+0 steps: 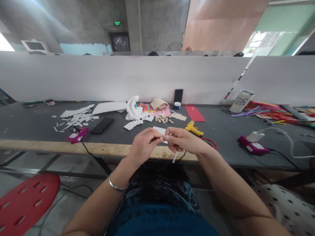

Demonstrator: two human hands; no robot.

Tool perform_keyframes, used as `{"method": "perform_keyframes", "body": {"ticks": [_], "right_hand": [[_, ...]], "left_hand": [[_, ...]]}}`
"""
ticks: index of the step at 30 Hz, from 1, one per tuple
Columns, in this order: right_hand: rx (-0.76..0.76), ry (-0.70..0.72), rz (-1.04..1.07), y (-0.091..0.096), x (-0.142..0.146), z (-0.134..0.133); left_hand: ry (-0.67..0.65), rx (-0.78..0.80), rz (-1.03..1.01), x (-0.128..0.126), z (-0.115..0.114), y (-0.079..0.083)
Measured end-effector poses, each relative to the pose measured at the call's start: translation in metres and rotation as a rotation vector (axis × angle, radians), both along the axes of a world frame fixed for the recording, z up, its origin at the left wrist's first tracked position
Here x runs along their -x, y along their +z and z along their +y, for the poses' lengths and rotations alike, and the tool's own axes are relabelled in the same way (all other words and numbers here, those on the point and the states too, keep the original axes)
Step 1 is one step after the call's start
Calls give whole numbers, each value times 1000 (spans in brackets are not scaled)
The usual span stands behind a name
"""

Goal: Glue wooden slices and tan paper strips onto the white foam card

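My left hand (144, 146) and my right hand (183, 141) meet just above the table's wooden front edge (98, 149). Their fingertips pinch a thin white paper roll (174, 158), whose lower end sticks out below my right hand. A small red mark shows at my left fingertips, too small to identify. A flat white paper piece (159, 131) lies on the table partly behind my fingers. A yellow hot glue gun (194, 128) is the nearest tool, just beyond my right hand.
The dark grey tabletop (216, 131) holds white paper strips (76, 117), a black phone (102, 126), wooden beads (163, 119), red card (194, 113), and magenta devices (76, 135) with cables. A white partition (123, 78) stands behind. A red stool (27, 203) sits at lower left.
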State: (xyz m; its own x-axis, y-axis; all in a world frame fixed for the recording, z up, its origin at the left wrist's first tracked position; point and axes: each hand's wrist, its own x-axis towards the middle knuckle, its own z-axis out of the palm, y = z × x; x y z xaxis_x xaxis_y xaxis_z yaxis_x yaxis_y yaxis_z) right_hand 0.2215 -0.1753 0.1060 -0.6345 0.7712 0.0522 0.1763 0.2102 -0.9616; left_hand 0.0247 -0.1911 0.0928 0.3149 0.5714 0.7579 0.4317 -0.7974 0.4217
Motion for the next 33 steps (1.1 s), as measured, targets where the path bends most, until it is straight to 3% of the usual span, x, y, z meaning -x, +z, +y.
{"method": "perform_keyframes", "body": {"ticks": [4, 8, 16, 19, 22, 27, 30, 33], "right_hand": [[20, 41, 69, 5, -2, -6], [147, 140, 157, 1, 0, -6], [222, 121, 228, -10, 8, -5], [81, 52, 230, -9, 9, -9], [-136, -112, 182, -6, 9, -20], [-537, -370, -127, -1, 9, -37], [-661, -409, -225, -2, 9, -41], [-688, -428, -247, -3, 8, -41]], "left_hand": [[-42, 104, -177, -4, -4, -2], [-111, 178, -356, -11, -6, -7], [-109, 278, -600, -19, 2, -23], [-207, 339, -607, -18, 2, -18], [-250, 371, -568, -17, -4, -10], [-323, 466, -610, -13, -17, -3], [-295, 477, -564, -8, -23, -4], [-252, 392, -444, -3, -28, -3]]}}
